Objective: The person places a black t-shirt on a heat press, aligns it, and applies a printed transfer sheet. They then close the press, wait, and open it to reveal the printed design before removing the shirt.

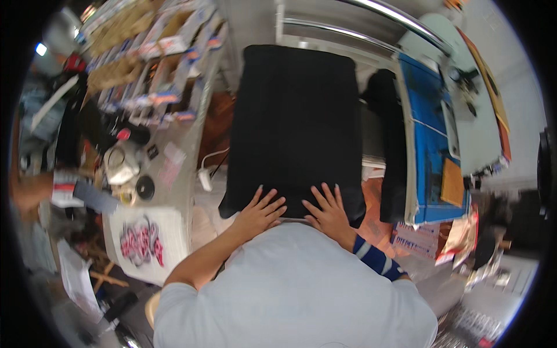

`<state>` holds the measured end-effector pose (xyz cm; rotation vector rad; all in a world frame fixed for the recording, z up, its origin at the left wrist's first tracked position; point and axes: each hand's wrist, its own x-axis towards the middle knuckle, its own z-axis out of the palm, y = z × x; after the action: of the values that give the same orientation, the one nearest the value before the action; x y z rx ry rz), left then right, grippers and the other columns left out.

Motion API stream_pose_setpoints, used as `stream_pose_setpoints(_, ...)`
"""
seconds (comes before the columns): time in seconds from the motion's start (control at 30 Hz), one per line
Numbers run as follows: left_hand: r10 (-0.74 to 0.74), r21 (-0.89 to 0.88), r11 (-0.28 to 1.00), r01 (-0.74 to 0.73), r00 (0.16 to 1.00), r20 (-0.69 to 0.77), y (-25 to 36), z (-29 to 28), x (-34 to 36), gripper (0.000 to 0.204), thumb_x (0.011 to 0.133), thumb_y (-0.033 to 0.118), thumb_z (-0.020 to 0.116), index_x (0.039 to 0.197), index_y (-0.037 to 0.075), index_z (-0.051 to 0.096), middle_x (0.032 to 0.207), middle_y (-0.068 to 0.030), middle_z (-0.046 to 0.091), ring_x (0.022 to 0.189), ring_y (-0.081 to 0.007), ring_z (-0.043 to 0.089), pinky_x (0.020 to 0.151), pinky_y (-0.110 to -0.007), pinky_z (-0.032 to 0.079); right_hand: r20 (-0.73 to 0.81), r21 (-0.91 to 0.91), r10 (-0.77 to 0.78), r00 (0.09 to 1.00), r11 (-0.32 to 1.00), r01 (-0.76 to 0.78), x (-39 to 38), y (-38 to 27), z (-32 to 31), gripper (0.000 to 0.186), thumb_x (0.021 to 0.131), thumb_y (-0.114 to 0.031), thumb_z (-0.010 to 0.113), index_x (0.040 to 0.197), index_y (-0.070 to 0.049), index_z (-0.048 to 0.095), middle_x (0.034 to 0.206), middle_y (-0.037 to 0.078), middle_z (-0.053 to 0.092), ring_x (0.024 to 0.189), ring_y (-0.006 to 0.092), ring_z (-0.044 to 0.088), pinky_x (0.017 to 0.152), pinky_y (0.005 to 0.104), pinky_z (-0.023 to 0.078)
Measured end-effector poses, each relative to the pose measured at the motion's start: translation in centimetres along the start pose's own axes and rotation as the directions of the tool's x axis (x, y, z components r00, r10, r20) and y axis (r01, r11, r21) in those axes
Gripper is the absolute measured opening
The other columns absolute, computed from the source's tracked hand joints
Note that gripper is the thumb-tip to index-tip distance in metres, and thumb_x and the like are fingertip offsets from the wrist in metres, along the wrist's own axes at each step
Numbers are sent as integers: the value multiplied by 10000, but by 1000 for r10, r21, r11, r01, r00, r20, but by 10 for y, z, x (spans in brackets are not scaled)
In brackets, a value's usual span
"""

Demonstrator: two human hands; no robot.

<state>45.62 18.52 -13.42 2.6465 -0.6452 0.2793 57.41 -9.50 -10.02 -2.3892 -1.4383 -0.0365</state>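
A black garment is spread flat over a board in front of me. My left hand lies on its lower left part with fingers spread and pointing forward. My right hand rests on the lower right part of the same fabric, fingers apart, with a dark blue striped band around the forearm. Beyond the right edge of the board is more black fabric, hanging or draped.
Left, a table holds open boxes, clutter and a white piece with a pink-grey design. Another person's arm is at far left. A metal rail runs beyond the board. A blue frame and stacked papers stand right.
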Motion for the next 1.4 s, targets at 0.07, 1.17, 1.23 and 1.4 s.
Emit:
stream_pose_setpoints(0.07, -49, -153, 987, 40, 997, -52, -1, -23, -17, 266, 964, 303, 732, 1090, 74, 781, 1249, -85, 742, 1318, -277, 626, 1258, -553, 348, -49, 55, -36, 998, 998, 39, -17, 8, 2, 283, 898, -193, 751, 1166, -103, 758, 1313, 150, 677, 1340, 381, 556, 1209, 652, 310)
stream_pose_setpoints(1.17, -816, -708, 440, 553, -82, -572, -285, -88, -91, 344, 1012, 42, 676, 1354, 12, 669, 1118, -62, 723, 966, -148, 672, 853, -280, 554, -297, 15, 385, 874, 917, -399, 183, 192, -22, 274, 934, -210, 725, 1158, -53, 712, 1291, 143, 650, 1259, 359, 577, 1052, 500, 461)
stream_pose_setpoints(1.23, -913, -798, 407, 444, 212, -348, -232, -111, 30, 387, 1005, 43, 664, 1392, 48, 659, 1107, -45, 699, 971, -132, 661, 858, -280, 548, -336, -13, 394, 856, 906, -422, 211, 235, -19, 314, 942, -236, 726, 1194, -49, 711, 1328, 149, 638, 1290, 364, 568, 1085, 509, 450)
stream_pose_setpoints(1.4, -492, -677, 643, 359, 871, -6, -139, -55, 256, 311, 901, 65, 747, 1212, 70, 758, 1055, -111, 736, 1002, -222, 716, 880, -363, 568, -343, -25, 393, 853, 904, -427, 276, 293, -14, 413, 953, -279, 722, 1292, -45, 688, 1411, 164, 600, 1367, 379, 523, 1146, 526, 412)
